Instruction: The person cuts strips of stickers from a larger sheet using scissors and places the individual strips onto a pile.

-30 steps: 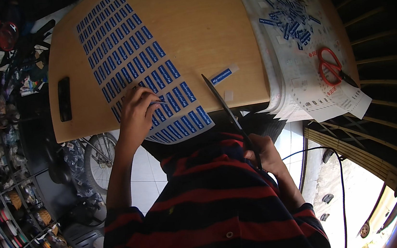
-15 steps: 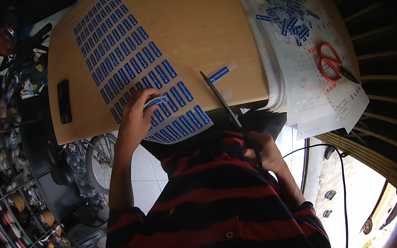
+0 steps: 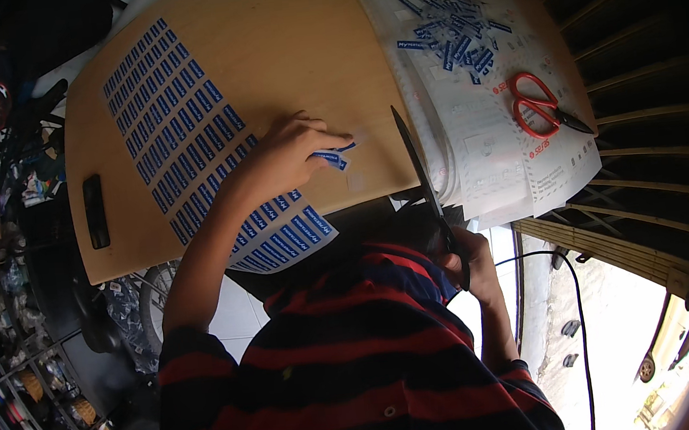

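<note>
My left hand (image 3: pixel 292 155) reaches over the table, fingers closed on small blue labels (image 3: pixel 332 159) with pale edges. One label juts out below the fingertips, and the end of another shows at the tips. Under my left forearm lies a long sheet of blue labels (image 3: pixel 191 118) in rows, its near end curling over the table's edge. My right hand (image 3: pixel 468 259) grips black-handled scissors (image 3: pixel 421 165) near my body. Their long blades point away from me, past the table's near edge. A small pale scrap (image 3: pixel 355 182) lies near my left hand.
On the table (image 3: pixel 285 53), white plastic packaging (image 3: pixel 473 159) covers the right side. It carries a pile of cut blue labels (image 3: pixel 460 35) and red-handled scissors (image 3: pixel 539 106). A black phone-like object (image 3: pixel 96 212) lies at the left edge. Crowded shelves (image 3: pixel 33 365) stand left.
My left hand has moved right, from above the sheet to the loose label on the bare tabletop, and now has that label at its fingertips. My right hand still holds the scissors. The view has shifted.
</note>
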Demonstrator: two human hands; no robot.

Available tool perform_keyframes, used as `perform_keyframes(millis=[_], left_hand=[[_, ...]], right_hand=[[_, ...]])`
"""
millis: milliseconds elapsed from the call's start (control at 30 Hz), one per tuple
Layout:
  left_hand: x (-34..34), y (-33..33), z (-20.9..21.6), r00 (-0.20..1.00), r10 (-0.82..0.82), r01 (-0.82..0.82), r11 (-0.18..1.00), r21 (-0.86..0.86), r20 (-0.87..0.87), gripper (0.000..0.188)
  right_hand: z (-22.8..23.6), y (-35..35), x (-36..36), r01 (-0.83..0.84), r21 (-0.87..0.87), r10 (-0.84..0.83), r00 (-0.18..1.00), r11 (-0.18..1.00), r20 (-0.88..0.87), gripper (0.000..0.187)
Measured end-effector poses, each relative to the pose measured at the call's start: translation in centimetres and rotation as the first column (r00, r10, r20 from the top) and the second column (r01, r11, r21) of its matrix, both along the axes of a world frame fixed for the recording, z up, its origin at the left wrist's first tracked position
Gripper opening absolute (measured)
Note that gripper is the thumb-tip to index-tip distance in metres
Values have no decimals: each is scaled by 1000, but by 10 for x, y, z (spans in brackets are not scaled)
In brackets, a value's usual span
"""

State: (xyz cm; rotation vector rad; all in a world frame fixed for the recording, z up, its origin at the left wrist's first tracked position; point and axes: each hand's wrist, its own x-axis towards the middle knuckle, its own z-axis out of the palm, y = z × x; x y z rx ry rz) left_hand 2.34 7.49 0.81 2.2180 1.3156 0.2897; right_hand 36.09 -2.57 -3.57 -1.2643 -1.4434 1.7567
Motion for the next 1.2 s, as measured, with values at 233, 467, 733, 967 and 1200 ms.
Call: perform_keyframes(millis=[233, 467, 733, 967, 1200], left_hand=[[-1, 10, 11, 984, 57, -46, 996, -72, 167, 20], [76, 143, 35, 968, 44, -11, 991, -131, 246, 29], [163, 240, 7, 995, -97, 96, 994, 43, 16, 50], [134, 225, 0, 974, -21, -72, 915, 398, 225, 52], [12, 21, 12, 953, 256, -300, 863, 406, 160, 36]], right_hand=[[0, -1, 6, 22, -40, -24, 999, 999, -36, 60], [0, -8, 21, 83, -19, -83, 996, 996, -35, 61], [-7, -42, 40, 178, -48, -177, 984, 983, 18, 68], [-2, -33, 34, 110, -101, -111, 994, 989, -5, 70], [-20, -38, 18, -105, 7, 105, 992, 994, -76, 83]])
